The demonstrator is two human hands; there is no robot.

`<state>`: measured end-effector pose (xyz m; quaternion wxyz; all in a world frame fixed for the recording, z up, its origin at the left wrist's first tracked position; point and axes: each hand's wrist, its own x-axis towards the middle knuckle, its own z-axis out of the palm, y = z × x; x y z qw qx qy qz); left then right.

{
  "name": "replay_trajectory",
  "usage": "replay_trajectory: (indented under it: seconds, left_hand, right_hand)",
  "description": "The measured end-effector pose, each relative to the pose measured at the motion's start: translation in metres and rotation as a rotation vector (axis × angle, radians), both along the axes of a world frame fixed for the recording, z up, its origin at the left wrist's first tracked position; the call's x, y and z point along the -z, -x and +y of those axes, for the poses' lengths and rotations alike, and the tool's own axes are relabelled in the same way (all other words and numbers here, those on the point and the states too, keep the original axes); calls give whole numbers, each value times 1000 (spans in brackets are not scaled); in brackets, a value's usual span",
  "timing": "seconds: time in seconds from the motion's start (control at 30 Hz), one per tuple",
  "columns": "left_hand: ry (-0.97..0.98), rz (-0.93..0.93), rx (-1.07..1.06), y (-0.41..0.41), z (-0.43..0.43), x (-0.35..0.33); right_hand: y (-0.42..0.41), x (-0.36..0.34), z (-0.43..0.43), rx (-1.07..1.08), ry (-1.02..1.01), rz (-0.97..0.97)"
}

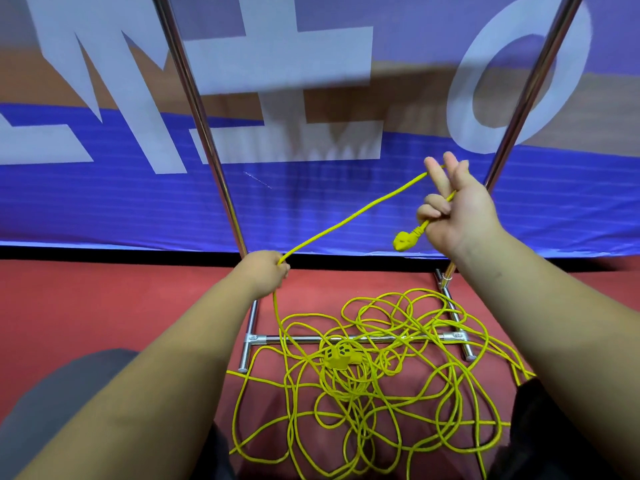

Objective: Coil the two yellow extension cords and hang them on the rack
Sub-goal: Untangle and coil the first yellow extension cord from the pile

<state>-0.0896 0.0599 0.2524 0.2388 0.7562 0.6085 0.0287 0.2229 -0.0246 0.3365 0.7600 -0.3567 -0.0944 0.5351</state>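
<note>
The right hand (pixel 453 216) held the cord (pixel 346 220) just behind its plug (pixel 404 240), lower fingers curled round it and two fingers straight, probably to anchor a first loop. The left hand (pixel 266 271), fist closed on the same cord, was beside the left post of the rack (pixel 204 133), so a straight span ran between the hands. The rest lay in a tangle (pixel 374 393) over the rack's base bar, none of it coiled.

Person, seen from own head.
- Left hand (pixel 266 271), right hand (pixel 450 209): bare.
- Left forearm (pixel 166 368), right forearm (pixel 526 323): bare along the whole visible length.
- Legs: grey cloth (pixel 69 393) near left; black cloth (pixel 540 431) near right.
</note>
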Motion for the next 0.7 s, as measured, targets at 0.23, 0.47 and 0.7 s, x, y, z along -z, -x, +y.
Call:
replay_trajectory:
  seconds: [0.23, 0.47, 0.7]
  left_hand:
    - [30, 48, -67, -1, 1, 4]
    - [-266, -208, 36, -36, -25, -44]
    - [-471, -336, 219, -46, -39, -76]
  right_hand:
    - [3, 1, 5, -12, 73, -295]
    - [16, 11, 10, -193, 185, -765]
    - [44, 26, 10, -335, 264, -773]
